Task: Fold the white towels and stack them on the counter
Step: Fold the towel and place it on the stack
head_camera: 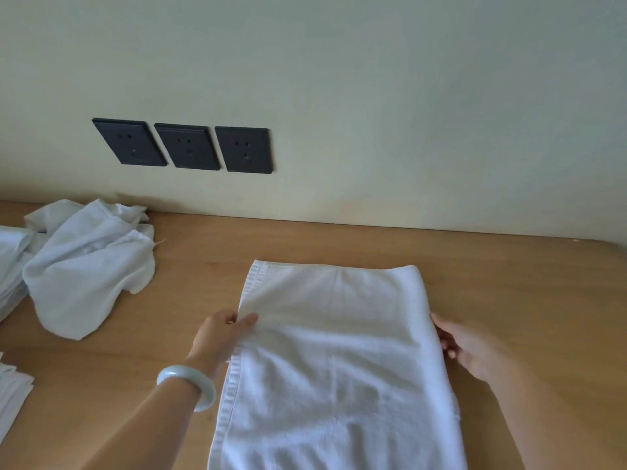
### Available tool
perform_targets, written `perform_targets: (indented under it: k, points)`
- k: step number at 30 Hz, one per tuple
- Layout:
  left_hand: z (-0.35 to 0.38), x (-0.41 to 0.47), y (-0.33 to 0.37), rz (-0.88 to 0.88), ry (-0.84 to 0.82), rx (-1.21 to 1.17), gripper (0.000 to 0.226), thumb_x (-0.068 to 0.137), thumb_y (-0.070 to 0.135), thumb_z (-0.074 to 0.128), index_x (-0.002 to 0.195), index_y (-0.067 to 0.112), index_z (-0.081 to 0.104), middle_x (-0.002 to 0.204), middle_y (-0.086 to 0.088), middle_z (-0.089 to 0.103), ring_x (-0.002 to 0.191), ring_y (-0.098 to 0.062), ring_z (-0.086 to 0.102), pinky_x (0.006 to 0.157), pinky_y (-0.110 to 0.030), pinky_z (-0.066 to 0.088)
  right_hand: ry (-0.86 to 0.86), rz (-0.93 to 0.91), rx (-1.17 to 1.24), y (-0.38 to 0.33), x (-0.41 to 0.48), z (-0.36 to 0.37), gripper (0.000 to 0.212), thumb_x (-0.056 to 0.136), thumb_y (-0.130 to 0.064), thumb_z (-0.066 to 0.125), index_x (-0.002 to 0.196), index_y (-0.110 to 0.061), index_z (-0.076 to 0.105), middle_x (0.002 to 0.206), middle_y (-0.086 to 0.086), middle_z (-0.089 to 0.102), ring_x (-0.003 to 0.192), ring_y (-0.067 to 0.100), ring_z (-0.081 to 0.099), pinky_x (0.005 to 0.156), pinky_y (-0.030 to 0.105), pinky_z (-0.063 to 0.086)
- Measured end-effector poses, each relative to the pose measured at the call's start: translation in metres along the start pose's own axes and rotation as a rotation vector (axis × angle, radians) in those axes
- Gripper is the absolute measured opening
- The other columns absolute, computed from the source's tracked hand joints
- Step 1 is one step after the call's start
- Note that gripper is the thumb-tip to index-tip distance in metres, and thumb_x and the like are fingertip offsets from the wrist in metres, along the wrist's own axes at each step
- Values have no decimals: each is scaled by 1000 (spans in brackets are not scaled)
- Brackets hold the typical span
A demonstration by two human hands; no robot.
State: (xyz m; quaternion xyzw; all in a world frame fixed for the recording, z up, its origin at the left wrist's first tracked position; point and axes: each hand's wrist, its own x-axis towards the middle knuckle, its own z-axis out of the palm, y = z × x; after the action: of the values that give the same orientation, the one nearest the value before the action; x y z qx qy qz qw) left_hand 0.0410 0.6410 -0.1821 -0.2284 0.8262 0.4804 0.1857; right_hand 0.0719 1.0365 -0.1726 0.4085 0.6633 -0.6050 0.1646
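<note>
A white towel (pixel 336 361) lies flat on the wooden counter (pixel 509 283), folded lengthwise and running from the middle down past the bottom of the view. My left hand (pixel 222 334) pinches its left hemmed edge about a third of the way down, thumb on top. My right hand (pixel 464 347) is at the right edge at the same height, with its fingertips curled against or under the fold; the grip itself is partly hidden. A pale bangle sits on my left wrist.
A heap of crumpled white towels (pixel 88 262) lies at the back left. White folded cloth (pixel 13 391) shows at the left edge. Three black wall sockets (pixel 185 146) are on the wall behind the counter. Bare wood lies to the right of the towel.
</note>
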Motion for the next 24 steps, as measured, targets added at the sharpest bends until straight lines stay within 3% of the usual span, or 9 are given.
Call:
perform_targets:
  k: [3,6,8,10,12,15,17,19,24]
  points:
    - [6,4,-2,51,48,22,15,88,29,67,78,18,70,73,-6,72,72,-28,69,70,-42,56,-47,-60,-80,-12,6,4,21,88,-10,68,69,-6,58,50,-1,44,46,11,34,35,20,23]
    - [9,9,-5,81,135,101,14,94,24,59,87,17,68,77,-5,69,75,-26,64,65,-34,49,151,-179,-168,-7,22,4,31,85,-9,70,59,-10,53,41,-4,42,44,14,37,46,26,29]
    - [9,12,-2,81,148,190,15,94,22,58,87,13,68,76,-5,66,73,-25,59,61,-30,43,247,-240,-232,0,27,5,32,83,-15,72,57,-7,56,50,6,52,51,23,44,56,33,30]
    - [6,17,5,74,122,273,19,93,26,60,84,10,66,74,-4,63,69,-22,56,57,-30,40,242,-225,-252,-1,30,9,30,84,-23,70,70,2,61,70,19,63,65,31,54,61,34,34]
    - [1,26,18,70,101,310,29,91,34,62,76,9,60,69,-2,58,63,-18,52,52,-28,35,212,-206,-202,-15,33,13,30,90,-27,63,77,0,61,78,17,63,69,28,55,61,32,36]
    - [0,48,40,69,71,191,36,88,36,67,66,9,57,64,-1,53,60,-19,48,56,-27,35,162,-171,-118,-44,42,17,21,95,-23,57,84,-7,63,78,8,60,65,19,51,57,30,35]
    - [2,61,51,48,46,30,26,84,29,71,67,10,65,67,-2,60,65,-21,55,63,-28,44,114,-178,-104,-55,48,21,17,92,-15,63,77,-6,61,74,9,59,62,19,49,56,29,34]
    - [5,70,55,56,73,23,15,85,23,71,72,16,67,72,-2,65,70,-22,60,66,-27,47,104,-194,-93,-58,53,25,15,87,-5,66,74,-2,58,75,15,58,61,22,49,55,30,34]
    - [12,69,55,169,221,30,14,95,25,58,84,17,60,77,-3,61,65,-19,54,51,-24,43,279,-337,-62,-45,63,29,22,85,-4,68,67,-7,56,73,15,58,70,26,52,63,33,36]
